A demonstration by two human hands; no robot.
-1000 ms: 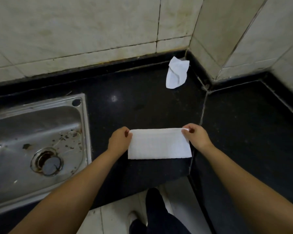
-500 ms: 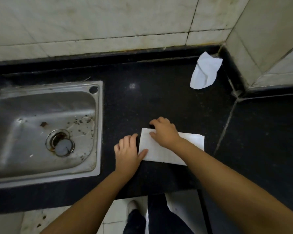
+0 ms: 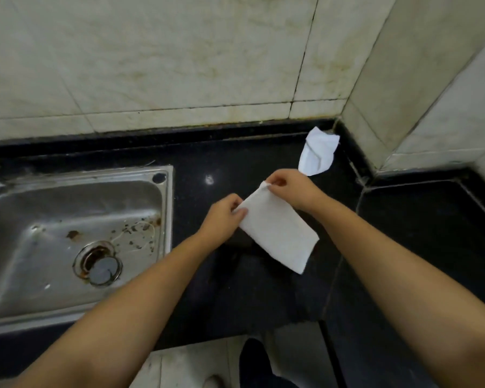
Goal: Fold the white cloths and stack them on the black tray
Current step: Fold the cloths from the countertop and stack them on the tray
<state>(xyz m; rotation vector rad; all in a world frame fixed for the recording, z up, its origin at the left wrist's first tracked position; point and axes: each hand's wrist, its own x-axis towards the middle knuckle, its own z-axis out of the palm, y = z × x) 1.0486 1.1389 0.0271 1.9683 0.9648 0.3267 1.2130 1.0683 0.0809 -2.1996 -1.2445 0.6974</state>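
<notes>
A folded white cloth hangs lifted above the black counter, slanting down to the right. My left hand pinches its near-left corner. My right hand pinches the far-left corner between thumb and finger. A second white cloth lies crumpled at the back of the counter, near the wall corner. No black tray is in view.
A steel sink with a drain sits left of my hands. Tiled walls close off the back and the right corner. The counter continues to the right. The floor and a dark trouser leg show below the counter's front edge.
The cloth lay flat on the counter under my hands; now both hands have lifted it by its left corners, and it hangs tilted. The view has shifted left.
</notes>
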